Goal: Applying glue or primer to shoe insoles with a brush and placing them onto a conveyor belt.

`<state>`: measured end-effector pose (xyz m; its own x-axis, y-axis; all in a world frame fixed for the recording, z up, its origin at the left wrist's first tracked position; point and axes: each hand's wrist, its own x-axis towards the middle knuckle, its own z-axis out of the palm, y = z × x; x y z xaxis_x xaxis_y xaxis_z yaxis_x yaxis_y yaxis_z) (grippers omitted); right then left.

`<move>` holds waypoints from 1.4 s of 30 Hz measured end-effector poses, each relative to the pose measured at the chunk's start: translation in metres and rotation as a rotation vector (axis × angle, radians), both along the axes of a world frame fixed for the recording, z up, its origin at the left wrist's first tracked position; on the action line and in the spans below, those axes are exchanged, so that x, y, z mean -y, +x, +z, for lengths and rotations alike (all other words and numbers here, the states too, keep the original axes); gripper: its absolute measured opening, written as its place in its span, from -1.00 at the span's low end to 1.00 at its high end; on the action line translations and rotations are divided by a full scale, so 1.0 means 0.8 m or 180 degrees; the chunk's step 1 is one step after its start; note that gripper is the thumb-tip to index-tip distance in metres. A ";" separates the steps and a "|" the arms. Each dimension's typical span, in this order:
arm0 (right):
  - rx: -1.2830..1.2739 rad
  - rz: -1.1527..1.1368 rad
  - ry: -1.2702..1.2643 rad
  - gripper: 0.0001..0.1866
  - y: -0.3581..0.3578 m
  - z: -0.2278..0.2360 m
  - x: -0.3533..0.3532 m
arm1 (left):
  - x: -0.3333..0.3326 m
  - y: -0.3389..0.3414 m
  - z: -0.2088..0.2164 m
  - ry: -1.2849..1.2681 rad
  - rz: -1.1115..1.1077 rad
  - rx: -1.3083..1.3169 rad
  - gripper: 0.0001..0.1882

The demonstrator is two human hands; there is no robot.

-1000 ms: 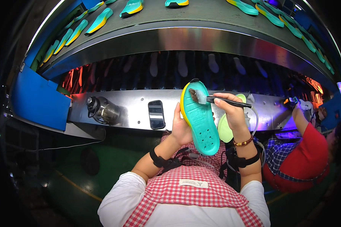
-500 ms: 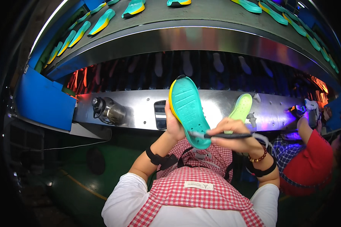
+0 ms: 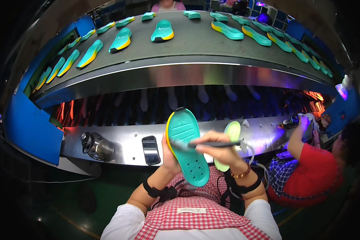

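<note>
My left hand grips the yellow-edged side of a teal shoe sole, its inner face turned up and its black-tipped end pointing away from me. Ridges cross the far part of that face, and small holes dot the near part. Between the fingers of my right hand is a black-handled brush with a pale tube at its back end. The brush's blurred tip lies over the middle of the sole, near its left edge. Beyond my right hand, a light green sole rests on the metal bench, partly hidden by that hand.
On the bench are a phone and a dark translucent jug. Behind it, a conveyor belt carries several teal and yellow soles above a lower level of dark rollers. A co-worker in red works at the right.
The brush has moved from the sole's near end to its middle. My view has tilted up, showing more of the belt. My left hand keeps its hold on the sole.
</note>
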<state>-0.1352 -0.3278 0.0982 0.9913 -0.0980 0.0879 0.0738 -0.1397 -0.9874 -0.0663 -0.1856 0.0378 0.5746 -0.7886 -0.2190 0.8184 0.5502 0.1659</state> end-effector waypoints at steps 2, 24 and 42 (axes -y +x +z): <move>0.0160 0.0566 -0.0394 -0.80 -0.009 0.022 -0.012 | -0.003 0.006 -0.018 -0.0562 0.0037 0.0513 -0.19; -0.0167 0.0354 0.0089 -0.80 -0.013 0.055 -0.001 | -0.009 0.016 -0.001 -0.0164 0.0240 0.0846 -0.14; 0.0517 0.0154 -0.0690 -0.74 -0.022 0.020 0.006 | -0.020 0.034 0.040 -0.0125 0.1366 0.0623 -0.10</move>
<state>-0.1531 -0.3329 0.1145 0.9656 -0.0123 0.2598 0.2403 -0.3391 -0.9095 -0.0392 -0.1695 0.0695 0.8779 -0.4764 -0.0490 0.4712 0.8408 0.2666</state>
